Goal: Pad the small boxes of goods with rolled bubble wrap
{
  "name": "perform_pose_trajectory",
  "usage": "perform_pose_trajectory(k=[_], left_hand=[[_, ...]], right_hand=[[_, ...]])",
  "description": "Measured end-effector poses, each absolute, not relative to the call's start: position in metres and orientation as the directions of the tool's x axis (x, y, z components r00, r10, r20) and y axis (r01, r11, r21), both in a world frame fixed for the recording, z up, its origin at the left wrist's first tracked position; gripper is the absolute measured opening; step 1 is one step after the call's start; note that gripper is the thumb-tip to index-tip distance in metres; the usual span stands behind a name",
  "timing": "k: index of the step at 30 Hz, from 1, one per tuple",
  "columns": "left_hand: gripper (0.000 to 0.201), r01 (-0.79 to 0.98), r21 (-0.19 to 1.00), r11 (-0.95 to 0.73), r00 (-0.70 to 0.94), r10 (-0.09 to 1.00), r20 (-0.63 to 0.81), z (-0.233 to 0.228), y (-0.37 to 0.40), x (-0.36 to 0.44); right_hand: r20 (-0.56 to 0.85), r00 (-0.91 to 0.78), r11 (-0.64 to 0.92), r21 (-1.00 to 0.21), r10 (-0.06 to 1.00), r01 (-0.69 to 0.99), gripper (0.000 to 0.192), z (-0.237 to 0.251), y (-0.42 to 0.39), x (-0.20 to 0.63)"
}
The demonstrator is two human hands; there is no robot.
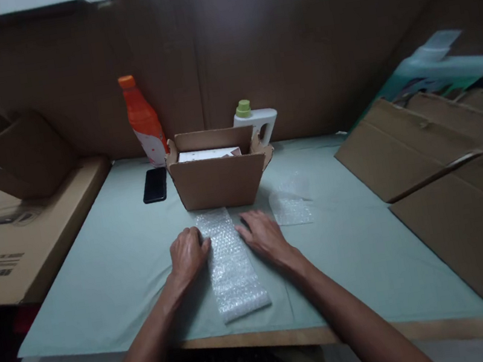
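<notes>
The left hand (187, 252) lay palm down on the bench (114, 274), fingers loosely curled and close together, its fingertips touching the left edge of a strip of bubble wrap (231, 263). The right hand (263, 235) lay flat with fingers spread, its fingertips against the strip's right edge. Neither hand pinched or lifted anything; both appeared to be pinning the strip flat from either side, which would account for its lying straight and smooth between them.

The bubble wrap ran lengthwise from the near edge of the bench, at 6 o'clock from the hands, to just short of the open cardboard box (218, 175) at 12 o'clock. The box stood upright with its flaps turned out, and a white flat item (207, 154) lay inside it; what that item was could not be made out.

A smaller piece of bubble wrap (290, 208) lay at 2 o'clock from the right hand, near but apart from it. A black phone (155, 185) lay flat at 11 o'clock, just beside the box. Behind it stood an orange bottle (144, 123), upright and capped. A white jug with a green cap (256, 120) stood behind the box at 1 o'clock.

Flattened cardboard sheets (446, 173) were stacked at 3 o'clock, well apart from the hands. A large printed carton (17, 241) lay at 9 o'clock. A cardboard partition (293, 44) walled the far side.
</notes>
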State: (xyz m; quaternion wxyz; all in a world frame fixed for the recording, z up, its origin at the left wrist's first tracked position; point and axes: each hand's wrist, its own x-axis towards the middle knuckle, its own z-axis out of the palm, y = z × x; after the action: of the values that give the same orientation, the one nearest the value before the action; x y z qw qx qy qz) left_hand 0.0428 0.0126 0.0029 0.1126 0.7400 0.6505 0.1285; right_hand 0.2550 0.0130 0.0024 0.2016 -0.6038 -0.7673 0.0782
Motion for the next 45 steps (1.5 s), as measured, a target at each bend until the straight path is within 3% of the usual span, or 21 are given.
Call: perform_pose_trajectory(k=[6,11,15,17,21,25,28,30,32,34,36,40,45], left_hand=[[0.008,0.879,0.401,-0.259,0.214,0.965,0.153,0.012,0.001,0.054],[0.011,0.836,0.447,-0.319,0.212,0.939,0.272,0.02,0.014,0.051],[0.034,0.819,0.452,-0.352,0.225,0.923,0.311,0.018,0.027,0.043],[0.032,0.791,0.448,-0.417,0.298,0.902,0.313,0.015,0.027,0.039],[0.035,0.709,0.442,-0.55,0.489,0.834,0.253,0.005,0.031,0.044],[0.037,0.678,0.428,-0.598,0.584,0.791,0.181,-0.005,0.047,0.05],[0.04,0.673,0.428,-0.604,0.601,0.783,0.159,-0.008,0.054,0.048],[0.039,0.67,0.433,-0.603,0.606,0.781,0.15,-0.008,0.055,0.045],[0.037,0.678,0.432,-0.595,0.598,0.788,0.147,-0.008,0.052,0.044],[0.033,0.703,0.418,-0.576,0.569,0.807,0.154,-0.008,0.047,0.043],[0.031,0.733,0.392,-0.556,0.537,0.827,0.169,-0.008,0.04,0.044],[0.041,0.743,0.349,-0.57,0.549,0.819,0.169,-0.011,0.031,0.047],[0.044,0.727,0.342,-0.595,0.587,0.798,0.139,-0.011,0.037,0.049]], right_hand=[[0.323,-0.212,0.33,-0.373,0.922,0.867,0.018,0.003,0.029,0.238],[0.466,-0.158,0.365,-0.395,0.871,0.843,0.024,0.027,0.027,0.247],[0.503,-0.149,0.391,-0.418,0.851,0.82,0.025,0.032,0.016,0.264],[0.446,-0.238,0.433,-0.411,0.863,0.802,0.024,0.028,0.005,0.269],[0.172,-0.402,0.437,-0.328,0.899,0.838,0.028,0.015,-0.002,0.263],[0.114,-0.399,0.414,-0.3,0.91,0.859,0.012,0.02,-0.012,0.251],[0.043,-0.51,0.468,-0.467,0.859,0.75,0.012,0.048,-0.049,0.258],[-0.034,-0.69,0.493,-0.674,0.723,0.55,0.01,0.069,-0.076,0.27],[-0.064,-0.759,0.434,-0.788,0.648,0.437,0.02,0.081,-0.09,0.283],[-0.049,-0.638,0.394,-0.749,0.768,0.532,0.023,0.076,-0.088,0.291],[0.024,-0.482,0.396,-0.606,0.876,0.69,0.025,0.057,-0.075,0.289],[0.081,-0.503,0.496,-0.355,0.861,0.792,0.045,0.015,-0.065,0.26],[0.129,-0.505,0.514,-0.366,0.854,0.776,0.034,0.009,-0.081,0.247]])
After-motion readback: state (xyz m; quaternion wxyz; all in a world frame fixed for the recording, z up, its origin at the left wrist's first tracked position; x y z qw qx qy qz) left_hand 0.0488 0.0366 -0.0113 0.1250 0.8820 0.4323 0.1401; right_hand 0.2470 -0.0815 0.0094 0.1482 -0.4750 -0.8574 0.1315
